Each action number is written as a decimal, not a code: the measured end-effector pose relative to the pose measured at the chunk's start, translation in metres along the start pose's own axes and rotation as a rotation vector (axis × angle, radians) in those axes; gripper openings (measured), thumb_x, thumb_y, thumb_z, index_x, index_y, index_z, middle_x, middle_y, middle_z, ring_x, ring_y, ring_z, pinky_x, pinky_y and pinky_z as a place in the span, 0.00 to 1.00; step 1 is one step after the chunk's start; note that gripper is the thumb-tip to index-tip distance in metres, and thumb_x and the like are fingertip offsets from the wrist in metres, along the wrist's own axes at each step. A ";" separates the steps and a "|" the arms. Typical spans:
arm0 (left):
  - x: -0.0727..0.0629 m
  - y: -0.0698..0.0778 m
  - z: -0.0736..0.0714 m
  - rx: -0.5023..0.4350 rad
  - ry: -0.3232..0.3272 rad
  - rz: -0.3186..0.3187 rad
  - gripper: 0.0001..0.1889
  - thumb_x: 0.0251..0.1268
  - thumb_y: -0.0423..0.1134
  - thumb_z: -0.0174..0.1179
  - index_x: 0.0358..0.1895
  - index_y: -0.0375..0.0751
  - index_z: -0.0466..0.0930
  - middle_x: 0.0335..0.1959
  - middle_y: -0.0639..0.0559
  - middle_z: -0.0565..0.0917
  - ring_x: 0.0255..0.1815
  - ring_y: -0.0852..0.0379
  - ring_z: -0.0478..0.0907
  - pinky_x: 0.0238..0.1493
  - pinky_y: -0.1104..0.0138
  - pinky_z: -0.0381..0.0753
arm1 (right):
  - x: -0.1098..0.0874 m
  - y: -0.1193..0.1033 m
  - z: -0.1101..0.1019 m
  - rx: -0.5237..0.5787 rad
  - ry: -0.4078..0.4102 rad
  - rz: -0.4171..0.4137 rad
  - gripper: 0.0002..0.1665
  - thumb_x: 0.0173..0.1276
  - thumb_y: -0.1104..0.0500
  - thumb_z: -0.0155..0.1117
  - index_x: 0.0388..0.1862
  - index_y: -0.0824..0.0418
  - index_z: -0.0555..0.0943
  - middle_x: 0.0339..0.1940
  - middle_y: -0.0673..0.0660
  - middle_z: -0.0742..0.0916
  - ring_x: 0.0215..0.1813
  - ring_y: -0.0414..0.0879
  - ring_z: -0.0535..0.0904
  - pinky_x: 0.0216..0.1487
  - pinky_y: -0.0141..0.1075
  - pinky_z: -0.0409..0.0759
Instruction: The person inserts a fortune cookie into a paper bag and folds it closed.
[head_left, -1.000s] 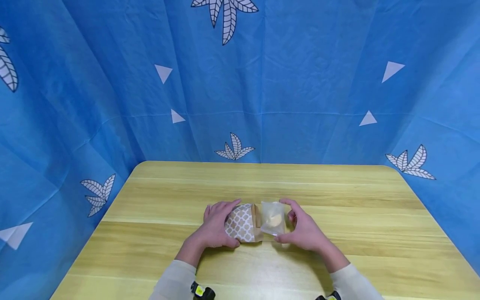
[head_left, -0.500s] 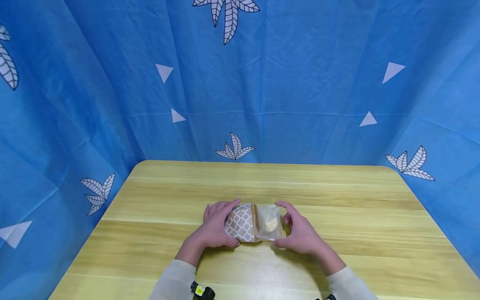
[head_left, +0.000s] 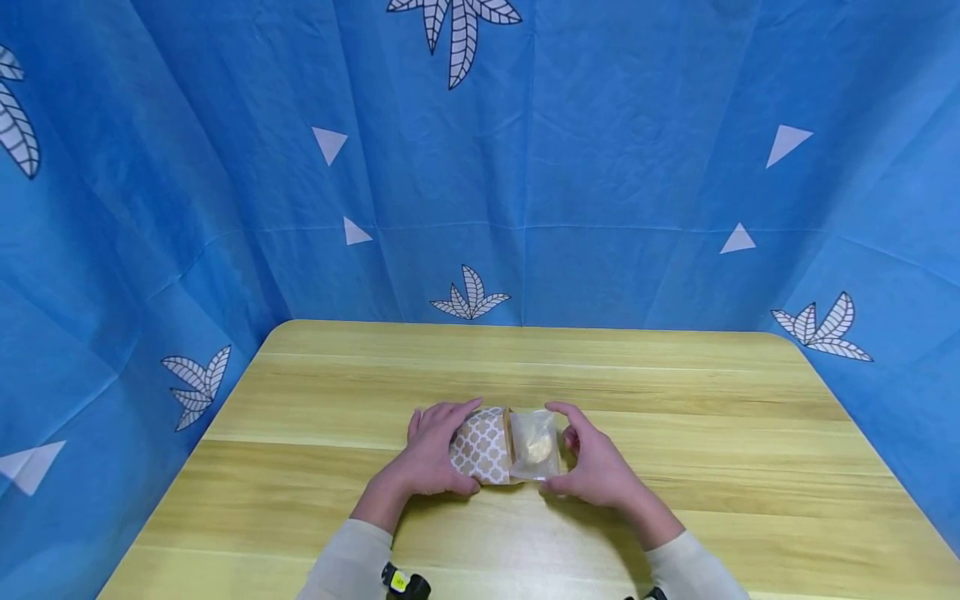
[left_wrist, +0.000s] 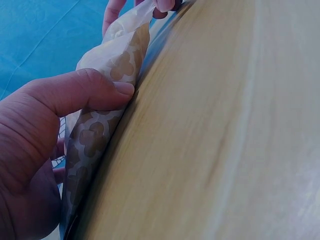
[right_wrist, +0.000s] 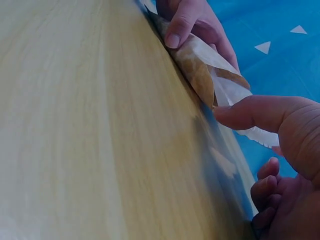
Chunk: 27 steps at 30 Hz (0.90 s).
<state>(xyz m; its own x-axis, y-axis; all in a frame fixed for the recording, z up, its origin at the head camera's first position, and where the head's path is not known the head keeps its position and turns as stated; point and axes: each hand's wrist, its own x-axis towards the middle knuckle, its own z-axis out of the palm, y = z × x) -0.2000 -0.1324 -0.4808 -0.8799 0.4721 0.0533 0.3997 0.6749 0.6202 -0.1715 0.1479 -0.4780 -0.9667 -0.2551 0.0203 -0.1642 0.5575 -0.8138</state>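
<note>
A small brown paper bag (head_left: 480, 447) with a white lattice print lies on the table, its mouth facing right. My left hand (head_left: 429, 457) grips it from the left, thumb on the near edge and fingers at the far edge. A translucent plastic packet (head_left: 535, 446) with something pale yellowish inside overlaps the bag's mouth. Its right end is held between the thumb and index finger of my right hand (head_left: 596, 468). In the right wrist view the packet (right_wrist: 231, 96) reaches in at the bag's opening, and the other right fingers curl loosely below.
The wooden table (head_left: 675, 392) has rounded far corners. Behind it and along the sides hangs a blue cloth (head_left: 615, 167) with leaf and triangle prints. A black strap device (head_left: 405, 582) sits on the left sleeve.
My right hand has shifted left with the packet, bringing it from just right of the bag onto the mouth. The left hand and the bag have stayed in place.
</note>
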 end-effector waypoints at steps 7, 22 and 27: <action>0.000 -0.001 0.000 -0.002 0.002 0.003 0.62 0.27 0.48 0.80 0.78 0.54 0.59 0.68 0.50 0.68 0.73 0.42 0.55 0.71 0.39 0.34 | 0.002 -0.007 0.000 0.012 -0.011 0.005 0.66 0.34 0.65 0.88 0.75 0.53 0.64 0.36 0.57 0.74 0.35 0.50 0.68 0.33 0.38 0.71; 0.000 -0.001 0.001 -0.003 0.004 0.004 0.62 0.27 0.47 0.80 0.78 0.54 0.58 0.68 0.51 0.68 0.73 0.42 0.54 0.71 0.38 0.34 | 0.008 -0.009 0.003 -0.029 -0.053 -0.073 0.66 0.34 0.64 0.88 0.76 0.57 0.64 0.36 0.56 0.75 0.37 0.49 0.69 0.35 0.38 0.73; -0.001 -0.001 0.000 0.001 0.001 -0.001 0.62 0.28 0.48 0.80 0.78 0.55 0.58 0.68 0.51 0.68 0.73 0.43 0.54 0.71 0.39 0.34 | 0.009 -0.012 0.005 -0.022 -0.093 -0.069 0.67 0.34 0.58 0.89 0.76 0.57 0.65 0.37 0.56 0.76 0.38 0.49 0.70 0.41 0.41 0.74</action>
<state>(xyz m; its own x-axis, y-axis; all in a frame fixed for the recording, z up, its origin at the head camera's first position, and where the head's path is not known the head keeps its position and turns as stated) -0.1996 -0.1332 -0.4812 -0.8808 0.4705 0.0537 0.3990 0.6761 0.6194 -0.1773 0.1348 -0.4716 -0.9308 -0.3650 0.0210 -0.2349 0.5528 -0.7995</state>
